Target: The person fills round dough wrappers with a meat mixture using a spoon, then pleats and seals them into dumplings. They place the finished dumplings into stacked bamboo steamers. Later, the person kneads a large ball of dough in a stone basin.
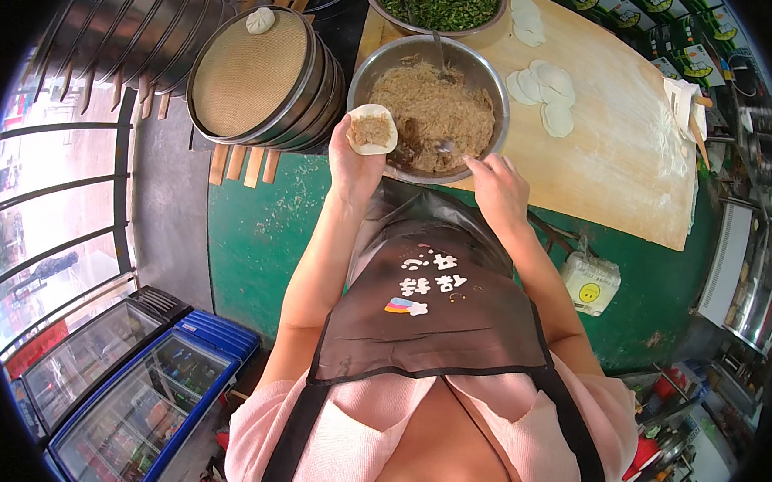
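On the fingers of my left hand rests a round dough wrapper with a mound of minced filling spread over its middle. My right hand grips a small metal spoon, whose tip touches the filling in a steel bowl. That bowl is largely full of pale brown minced filling. A second utensil leans against its far rim. Flat dough wrappers lie overlapping to the right of the bowl, and a smaller stack of wrappers sits farther back.
Left of the bowl, stacked steamers carry a mesh liner with one pleated bun. Behind stands a bowl of chopped greens. A floured wooden board extends right, with a rolling pin at its edge. More steamers rise far left.
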The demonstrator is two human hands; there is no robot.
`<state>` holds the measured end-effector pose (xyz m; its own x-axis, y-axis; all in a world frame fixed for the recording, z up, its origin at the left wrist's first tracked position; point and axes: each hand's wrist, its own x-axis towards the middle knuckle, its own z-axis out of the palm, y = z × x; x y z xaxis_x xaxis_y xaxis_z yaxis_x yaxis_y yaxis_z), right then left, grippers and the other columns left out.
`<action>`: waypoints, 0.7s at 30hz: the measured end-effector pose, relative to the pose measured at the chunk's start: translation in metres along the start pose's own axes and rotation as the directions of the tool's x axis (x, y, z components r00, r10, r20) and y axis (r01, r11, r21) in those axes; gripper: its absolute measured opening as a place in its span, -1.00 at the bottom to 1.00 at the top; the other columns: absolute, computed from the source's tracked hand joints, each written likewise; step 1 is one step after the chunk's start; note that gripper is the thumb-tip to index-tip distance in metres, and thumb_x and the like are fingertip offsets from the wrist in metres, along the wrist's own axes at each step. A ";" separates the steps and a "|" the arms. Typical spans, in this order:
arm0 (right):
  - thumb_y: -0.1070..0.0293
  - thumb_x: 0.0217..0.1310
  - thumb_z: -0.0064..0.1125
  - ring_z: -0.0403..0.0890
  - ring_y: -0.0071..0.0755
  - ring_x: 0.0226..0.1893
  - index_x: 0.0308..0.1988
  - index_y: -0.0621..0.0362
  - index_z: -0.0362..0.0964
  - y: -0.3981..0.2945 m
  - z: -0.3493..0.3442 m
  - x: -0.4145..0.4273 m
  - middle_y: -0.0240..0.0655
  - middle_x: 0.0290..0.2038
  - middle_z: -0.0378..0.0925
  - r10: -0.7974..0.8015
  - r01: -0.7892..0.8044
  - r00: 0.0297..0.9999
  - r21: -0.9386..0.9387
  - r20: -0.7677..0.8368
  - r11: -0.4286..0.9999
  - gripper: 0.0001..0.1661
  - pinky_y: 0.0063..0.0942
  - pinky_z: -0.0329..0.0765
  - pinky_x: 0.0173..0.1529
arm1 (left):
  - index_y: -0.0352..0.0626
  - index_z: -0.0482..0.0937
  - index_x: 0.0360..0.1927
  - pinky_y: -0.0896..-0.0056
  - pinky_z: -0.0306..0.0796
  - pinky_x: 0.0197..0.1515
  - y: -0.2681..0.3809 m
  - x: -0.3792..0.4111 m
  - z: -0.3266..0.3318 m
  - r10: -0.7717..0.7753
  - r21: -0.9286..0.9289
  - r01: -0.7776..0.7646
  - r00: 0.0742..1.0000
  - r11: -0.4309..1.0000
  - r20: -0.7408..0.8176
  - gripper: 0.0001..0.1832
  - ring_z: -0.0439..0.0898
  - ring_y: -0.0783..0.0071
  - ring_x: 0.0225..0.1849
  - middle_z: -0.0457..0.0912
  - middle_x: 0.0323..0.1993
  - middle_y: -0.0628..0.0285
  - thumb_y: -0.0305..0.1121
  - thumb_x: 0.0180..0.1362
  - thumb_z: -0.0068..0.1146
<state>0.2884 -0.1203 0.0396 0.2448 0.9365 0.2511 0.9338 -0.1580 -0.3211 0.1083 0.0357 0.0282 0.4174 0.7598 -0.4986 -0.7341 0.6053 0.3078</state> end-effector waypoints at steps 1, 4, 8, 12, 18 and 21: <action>0.48 -0.04 0.15 0.51 -0.29 -0.43 -0.21 -0.04 0.60 0.002 0.007 -0.001 -0.39 -0.48 0.43 0.029 -0.028 0.998 -0.020 0.060 0.999 -0.69 -0.34 0.49 -0.38 | -0.22 0.46 -0.08 0.22 0.32 0.13 0.000 -0.001 0.002 0.002 0.008 -0.002 1.000 1.000 0.005 -0.69 0.49 0.26 0.00 0.55 -0.10 0.17 -0.23 0.24 -0.12; 0.39 0.00 0.17 0.51 -0.15 -0.38 -0.22 0.00 0.59 -0.005 0.027 0.002 -0.31 -0.46 0.44 0.085 -0.072 0.979 -0.078 0.187 0.994 -0.74 -0.21 0.48 -0.30 | -0.27 0.46 -0.06 0.17 0.31 0.16 -0.004 -0.002 0.003 -0.017 0.018 0.016 0.998 1.000 0.061 -0.68 0.48 0.22 0.03 0.55 -0.06 0.12 -0.26 0.23 -0.10; 0.36 0.07 0.19 0.55 -0.18 -0.34 -0.15 0.09 0.56 -0.024 0.008 0.030 -0.24 -0.34 0.52 -0.051 0.052 0.999 0.047 -0.016 0.998 -0.73 -0.28 0.50 -0.26 | -0.32 0.43 -0.02 0.12 0.38 0.11 -0.007 -0.018 0.016 -0.106 0.043 0.103 0.992 0.994 0.065 -0.67 0.49 0.20 0.03 0.54 -0.04 0.07 -0.33 0.22 -0.08; 0.47 0.12 0.21 0.54 -0.59 -0.35 -0.07 0.24 0.44 -0.034 -0.006 0.049 -0.35 -0.29 0.60 0.104 -0.438 0.899 0.879 0.425 0.190 -0.67 -0.64 0.47 -0.27 | -0.35 0.39 0.00 0.30 0.49 -0.05 -0.002 -0.035 0.022 -0.311 0.046 0.308 0.939 0.950 0.145 -0.70 0.52 0.26 -0.04 0.52 -0.05 0.04 -0.46 0.21 -0.07; 0.46 0.17 0.19 0.52 -0.68 -0.35 -0.14 0.28 0.42 -0.034 -0.006 0.046 -0.39 -0.30 0.58 0.085 -0.450 0.893 0.878 0.442 0.166 -0.76 -0.67 0.47 -0.27 | -0.30 0.40 -0.02 0.33 0.50 -0.16 -0.009 -0.044 0.029 -0.348 0.164 0.321 0.920 0.933 0.178 -0.73 0.54 0.31 -0.12 0.53 -0.09 0.10 -0.50 0.19 -0.05; 0.46 0.17 0.19 0.54 -0.67 -0.34 -0.25 0.30 0.46 -0.039 -0.006 0.044 -0.39 -0.36 0.58 0.138 -0.404 0.912 0.904 0.387 0.137 -0.85 -0.65 0.48 -0.27 | -0.27 0.42 -0.06 0.31 0.50 -0.17 -0.011 -0.049 0.037 -0.274 0.261 0.230 0.951 0.938 0.145 -0.76 0.55 0.32 -0.14 0.54 -0.13 0.12 -0.52 0.18 -0.04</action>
<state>0.2641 -0.0746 0.0682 0.2506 0.9533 -0.1684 -0.2066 -0.1172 -0.9714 0.1159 0.0006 0.0786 0.6753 0.5913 -0.4408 -0.4526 0.8042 0.3853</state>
